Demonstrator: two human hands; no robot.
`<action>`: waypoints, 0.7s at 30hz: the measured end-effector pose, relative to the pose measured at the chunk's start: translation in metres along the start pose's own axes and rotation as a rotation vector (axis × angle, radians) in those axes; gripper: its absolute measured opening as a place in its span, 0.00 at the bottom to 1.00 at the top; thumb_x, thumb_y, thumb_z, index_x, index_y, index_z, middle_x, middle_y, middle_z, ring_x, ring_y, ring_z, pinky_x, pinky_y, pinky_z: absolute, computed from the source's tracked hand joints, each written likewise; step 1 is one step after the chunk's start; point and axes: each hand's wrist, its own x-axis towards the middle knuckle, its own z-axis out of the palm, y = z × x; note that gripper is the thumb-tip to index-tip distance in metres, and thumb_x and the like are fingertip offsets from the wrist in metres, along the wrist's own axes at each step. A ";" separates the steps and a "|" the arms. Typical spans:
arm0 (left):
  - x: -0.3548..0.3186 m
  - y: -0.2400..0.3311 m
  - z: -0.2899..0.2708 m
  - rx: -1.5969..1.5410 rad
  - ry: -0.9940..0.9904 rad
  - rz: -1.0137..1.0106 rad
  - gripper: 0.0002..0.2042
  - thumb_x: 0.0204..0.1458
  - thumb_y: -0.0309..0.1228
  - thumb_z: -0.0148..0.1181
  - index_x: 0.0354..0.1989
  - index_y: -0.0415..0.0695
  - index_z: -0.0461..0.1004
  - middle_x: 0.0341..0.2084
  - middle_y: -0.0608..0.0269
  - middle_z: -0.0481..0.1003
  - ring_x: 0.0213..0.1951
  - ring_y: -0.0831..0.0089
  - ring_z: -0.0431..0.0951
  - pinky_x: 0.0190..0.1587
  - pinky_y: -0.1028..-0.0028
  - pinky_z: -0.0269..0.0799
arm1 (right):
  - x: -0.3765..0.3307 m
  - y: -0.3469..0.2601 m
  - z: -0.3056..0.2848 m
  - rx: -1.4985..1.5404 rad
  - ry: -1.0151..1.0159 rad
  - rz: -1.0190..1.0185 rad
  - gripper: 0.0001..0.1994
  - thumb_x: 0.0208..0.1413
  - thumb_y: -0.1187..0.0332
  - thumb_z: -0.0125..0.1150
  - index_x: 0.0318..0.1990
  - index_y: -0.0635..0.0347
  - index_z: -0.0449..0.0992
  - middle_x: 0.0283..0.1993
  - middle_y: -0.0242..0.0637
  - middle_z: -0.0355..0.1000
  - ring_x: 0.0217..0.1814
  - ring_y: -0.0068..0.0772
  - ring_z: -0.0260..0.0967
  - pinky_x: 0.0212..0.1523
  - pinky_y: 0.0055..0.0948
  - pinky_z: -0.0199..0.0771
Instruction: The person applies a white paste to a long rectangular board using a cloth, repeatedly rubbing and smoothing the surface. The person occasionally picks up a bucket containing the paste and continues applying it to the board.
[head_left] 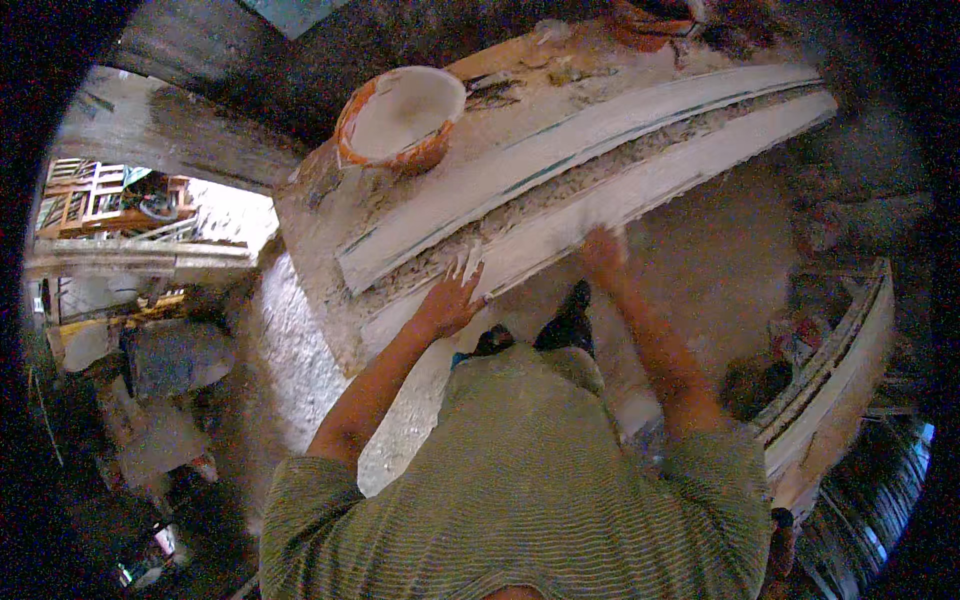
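A long pale strip [530, 245], coated in white, runs along the near edge of the worktable. Beyond it lies a second white strip [480, 207], with a rough grey-brown channel [540, 198] between the two. My left hand [450, 300] rests on the near strip toward its left end, fingers stretched out and whitened, the thumb by the edge. Farther right, my right hand [603, 257] is at the same strip's near edge. Its fingers are whitish and blurred, so their grip cannot be made out.
An orange bucket [430, 155], white inside, stands on the worktable [320, 225] behind the strips. Another reddish container [648, 28] is at the far edge. To my right, another long whitish piece [850, 370] leans. My feet show below the table edge.
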 end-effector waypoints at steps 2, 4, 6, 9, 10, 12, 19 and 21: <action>0.016 0.001 -0.003 -0.037 -0.042 0.036 0.38 0.69 0.56 0.41 0.79 0.45 0.45 0.77 0.36 0.43 0.77 0.38 0.43 0.77 0.51 0.46 | -0.020 -0.057 -0.007 0.147 0.388 -0.148 0.29 0.64 0.53 0.52 0.65 0.65 0.71 0.63 0.58 0.71 0.68 0.59 0.65 0.74 0.60 0.53; 0.038 0.000 -0.001 -0.030 -0.044 0.157 0.38 0.69 0.57 0.40 0.79 0.46 0.45 0.76 0.36 0.43 0.76 0.39 0.45 0.76 0.50 0.47 | -0.022 -0.085 -0.013 0.126 0.311 -0.187 0.30 0.64 0.53 0.53 0.66 0.67 0.69 0.64 0.60 0.69 0.71 0.59 0.63 0.76 0.59 0.50; 0.059 -0.001 0.006 -0.021 -0.049 0.253 0.38 0.69 0.57 0.39 0.79 0.46 0.46 0.76 0.35 0.44 0.76 0.39 0.46 0.76 0.50 0.48 | -0.011 -0.086 -0.021 0.047 -0.141 -0.160 0.29 0.63 0.52 0.53 0.63 0.67 0.73 0.60 0.58 0.73 0.66 0.59 0.67 0.73 0.59 0.56; 0.098 0.002 0.015 0.020 -0.056 0.342 0.38 0.69 0.57 0.40 0.78 0.45 0.46 0.76 0.35 0.45 0.76 0.39 0.47 0.76 0.51 0.47 | 0.024 -0.053 -0.031 0.103 -0.468 0.034 0.26 0.64 0.50 0.53 0.55 0.66 0.79 0.53 0.56 0.77 0.59 0.57 0.73 0.67 0.59 0.64; 0.112 0.006 0.016 0.050 -0.038 0.363 0.38 0.69 0.57 0.40 0.78 0.44 0.46 0.76 0.35 0.45 0.76 0.39 0.48 0.76 0.51 0.47 | 0.035 -0.035 -0.034 0.120 -0.453 0.099 0.26 0.63 0.50 0.53 0.51 0.66 0.81 0.51 0.56 0.78 0.56 0.57 0.74 0.64 0.59 0.67; 0.149 0.019 0.017 0.102 -0.013 0.423 0.38 0.68 0.57 0.40 0.78 0.44 0.46 0.76 0.35 0.45 0.76 0.39 0.48 0.76 0.50 0.46 | 0.052 0.005 -0.038 0.125 -0.364 0.204 0.24 0.63 0.50 0.53 0.44 0.65 0.84 0.47 0.55 0.79 0.52 0.56 0.76 0.59 0.59 0.71; 0.287 0.114 0.000 -0.051 0.013 0.462 0.38 0.68 0.56 0.42 0.78 0.44 0.46 0.74 0.32 0.48 0.75 0.38 0.49 0.76 0.50 0.46 | 0.081 0.229 -0.022 0.039 -0.448 0.282 0.18 0.65 0.56 0.52 0.48 0.57 0.83 0.54 0.53 0.77 0.59 0.66 0.71 0.60 0.69 0.67; 0.335 0.148 -0.008 -0.088 0.071 0.475 0.37 0.68 0.56 0.42 0.78 0.45 0.47 0.74 0.33 0.50 0.75 0.39 0.51 0.76 0.50 0.48 | 0.074 0.291 -0.008 0.015 -0.360 0.416 0.19 0.65 0.56 0.52 0.48 0.59 0.83 0.54 0.54 0.77 0.60 0.66 0.71 0.60 0.68 0.67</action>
